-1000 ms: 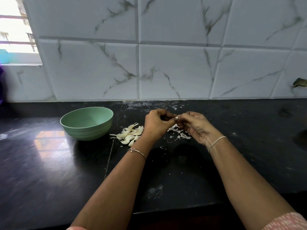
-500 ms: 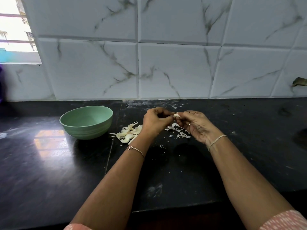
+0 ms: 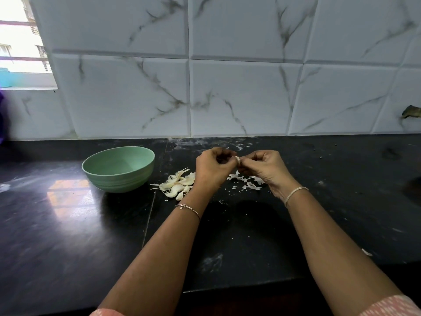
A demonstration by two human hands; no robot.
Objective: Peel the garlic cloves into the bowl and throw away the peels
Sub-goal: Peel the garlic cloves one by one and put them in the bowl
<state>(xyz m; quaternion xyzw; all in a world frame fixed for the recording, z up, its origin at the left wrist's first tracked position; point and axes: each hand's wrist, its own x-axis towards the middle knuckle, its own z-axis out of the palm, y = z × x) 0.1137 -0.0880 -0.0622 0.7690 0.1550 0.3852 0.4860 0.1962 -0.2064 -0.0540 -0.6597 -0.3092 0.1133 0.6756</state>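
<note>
Both hands meet above the black counter. My left hand [image 3: 213, 166] and my right hand [image 3: 264, 166] pinch one small white garlic clove [image 3: 236, 158] between their fingertips. A pile of unpeeled garlic cloves [image 3: 176, 185] lies on the counter just left of my left wrist. Loose white peels [image 3: 247, 182] are scattered under my right hand. The green bowl [image 3: 118, 168] stands to the left of the clove pile, and no clove shows in the part of its inside that I can see.
The black counter [image 3: 68, 236] runs left to right, with its front edge near the bottom right. A white marble-tiled wall [image 3: 227, 94] stands right behind it. A window [image 3: 20, 49] is at the far left. Small peel crumbs dot the counter by the wall.
Both hands stay together on the clove; the fingers have shifted a little around it and the clove shows more between the fingertips.
</note>
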